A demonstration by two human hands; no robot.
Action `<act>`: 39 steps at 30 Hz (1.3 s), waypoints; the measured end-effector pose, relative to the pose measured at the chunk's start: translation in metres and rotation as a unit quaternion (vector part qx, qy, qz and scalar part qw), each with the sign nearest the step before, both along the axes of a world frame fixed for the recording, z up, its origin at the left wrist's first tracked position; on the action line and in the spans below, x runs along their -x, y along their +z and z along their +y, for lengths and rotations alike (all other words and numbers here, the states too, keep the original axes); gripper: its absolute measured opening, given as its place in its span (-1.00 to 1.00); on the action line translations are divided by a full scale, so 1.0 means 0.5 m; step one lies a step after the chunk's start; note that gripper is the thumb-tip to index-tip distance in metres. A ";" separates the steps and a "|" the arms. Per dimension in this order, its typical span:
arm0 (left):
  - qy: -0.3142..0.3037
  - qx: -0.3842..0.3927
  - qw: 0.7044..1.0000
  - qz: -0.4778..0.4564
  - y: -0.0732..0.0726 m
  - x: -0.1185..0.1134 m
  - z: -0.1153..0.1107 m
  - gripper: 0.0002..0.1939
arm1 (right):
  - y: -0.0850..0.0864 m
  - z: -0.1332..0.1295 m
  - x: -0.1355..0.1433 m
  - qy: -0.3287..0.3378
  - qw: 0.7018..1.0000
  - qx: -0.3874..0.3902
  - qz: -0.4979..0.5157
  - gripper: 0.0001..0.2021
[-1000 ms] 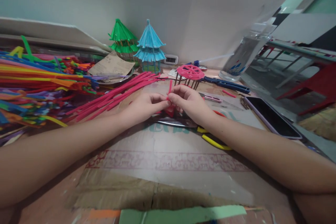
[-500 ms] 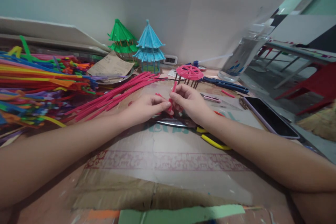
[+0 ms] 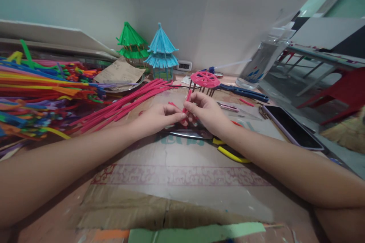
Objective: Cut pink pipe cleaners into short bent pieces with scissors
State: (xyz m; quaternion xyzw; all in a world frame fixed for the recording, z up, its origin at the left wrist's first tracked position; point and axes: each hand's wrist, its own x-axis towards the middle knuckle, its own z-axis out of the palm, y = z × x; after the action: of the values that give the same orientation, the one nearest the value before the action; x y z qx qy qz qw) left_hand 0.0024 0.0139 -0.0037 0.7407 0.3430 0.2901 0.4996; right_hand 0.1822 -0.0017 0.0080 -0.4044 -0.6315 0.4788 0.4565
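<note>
Near the middle of the table, my left hand (image 3: pixel 165 118) pinches short red pipe cleaner pieces between thumb and finger. My right hand (image 3: pixel 203 110) almost touches it and is closed on a red pipe cleaner piece (image 3: pixel 188 98) that points up. Beneath both hands lies a shiny metal plate (image 3: pixel 189 134), its contents mostly hidden by the fingers. Just behind my right hand stands a pink wheel-shaped frame (image 3: pixel 205 79) on thin brown legs. A bundle of long pink-red pipe cleaners (image 3: pixel 122 104) lies to the left.
Many coloured pipe cleaners (image 3: pixel 42 87) are heaped at the left. Behind stand a green model pavilion (image 3: pixel 131 40) and a blue one (image 3: pixel 161 47). At the right are dark blue pliers (image 3: pixel 245 92), a phone (image 3: pixel 291 127), a clear bottle (image 3: pixel 258 59) and yellow-handled scissors (image 3: pixel 232 155).
Both hands keep nearly the same place. The red piece in my right hand has shifted slightly at the fingertips, and the whole view has moved a little.
</note>
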 end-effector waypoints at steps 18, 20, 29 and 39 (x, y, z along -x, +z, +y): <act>-0.033 -0.011 0.998 0.046 0.001 0.004 -0.001 -0.66 | 0.000 -0.002 -0.003 0.003 1.000 -0.005 0.014 -0.62; -0.035 -0.003 0.998 0.047 0.001 0.003 -0.002 -0.66 | 0.002 -0.003 -0.001 -0.001 1.000 -0.003 0.009 -0.62; -0.026 -0.009 0.999 0.039 0.008 0.002 -0.007 -0.67 | -0.004 0.006 -0.001 -0.024 0.998 0.008 0.049 -0.71; -0.023 0.004 0.999 0.036 0.004 0.002 -0.005 -0.64 | -0.003 0.006 -0.006 -0.061 0.998 -0.003 0.027 -0.71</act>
State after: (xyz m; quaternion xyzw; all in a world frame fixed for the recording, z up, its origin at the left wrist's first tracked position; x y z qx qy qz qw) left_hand 0.0015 0.0114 -0.0018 0.7562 0.3450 0.2501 0.4965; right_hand 0.1853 0.0011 0.0066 -0.4282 -0.5944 0.4589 0.5028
